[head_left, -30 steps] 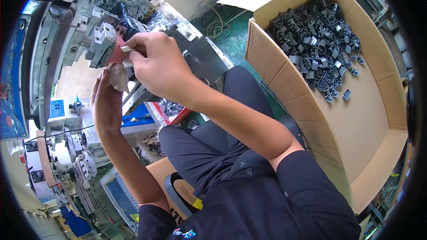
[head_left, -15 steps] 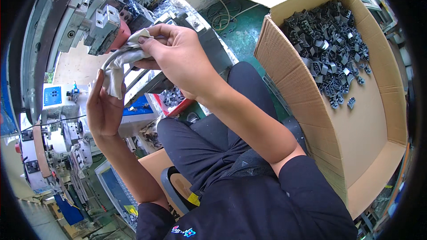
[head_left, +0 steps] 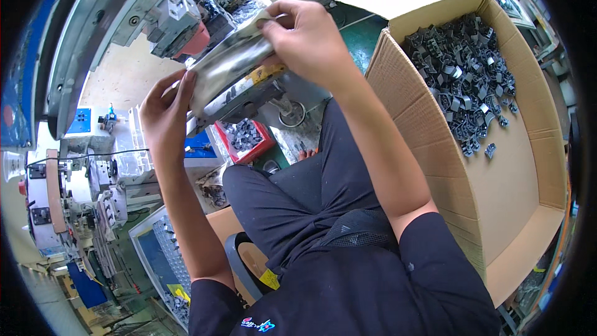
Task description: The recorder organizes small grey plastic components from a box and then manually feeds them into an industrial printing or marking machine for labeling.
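Note:
A stained whitish cloth [head_left: 229, 67] stretches between my two hands in front of the machine. My left hand [head_left: 166, 111] pinches its lower left end between thumb and fingers. My right hand [head_left: 308, 40] grips the upper right end, thumb on top. The cloth looks smeared with grey marks. Just behind it, a pink rubber pad [head_left: 194, 42] hangs under a metal holder [head_left: 176, 18] on the machine, apart from the cloth. Below the cloth is a metal machine part with a yellow patch [head_left: 266, 74], partly covered by the cloth and my right hand.
To my right stands a large open cardboard box [head_left: 429, 143] holding a heap of small dark parts [head_left: 463, 81]. A red bin [head_left: 262, 144] with similar parts sits beyond my knees. More machinery [head_left: 93, 186] stands at the left, near a tray [head_left: 168, 242].
The cloth, bunched near the pink pad before, is now pulled out long between my hands. My right hand has moved up and right, my left slightly right, and the view has shifted.

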{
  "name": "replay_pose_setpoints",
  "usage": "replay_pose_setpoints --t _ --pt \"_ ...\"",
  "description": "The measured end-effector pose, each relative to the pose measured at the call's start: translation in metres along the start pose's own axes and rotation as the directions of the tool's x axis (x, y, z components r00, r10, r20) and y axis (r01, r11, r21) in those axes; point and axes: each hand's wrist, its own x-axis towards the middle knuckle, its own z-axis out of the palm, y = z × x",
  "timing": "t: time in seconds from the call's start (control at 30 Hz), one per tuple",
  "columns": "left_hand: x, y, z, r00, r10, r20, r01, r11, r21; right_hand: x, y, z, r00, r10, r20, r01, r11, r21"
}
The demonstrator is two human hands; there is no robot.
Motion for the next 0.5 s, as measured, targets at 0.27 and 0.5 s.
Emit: replay_pose_setpoints --t 0.27,0.5 --pt "0.044 -0.012 -0.009 0.99 -0.093 0.109 0.121 0.951 -0.285 0.039 -0.011 -0.018 0.996 0.046 0.075 -0.057 0.986 0.157" --pt "0.052 -0.02 -0.047 0.994 -0.105 -0.012 0.095 0.934 -0.345 0.048 -0.007 0.014 0.974 0.054 0.219 -0.124 0.939 0.322"
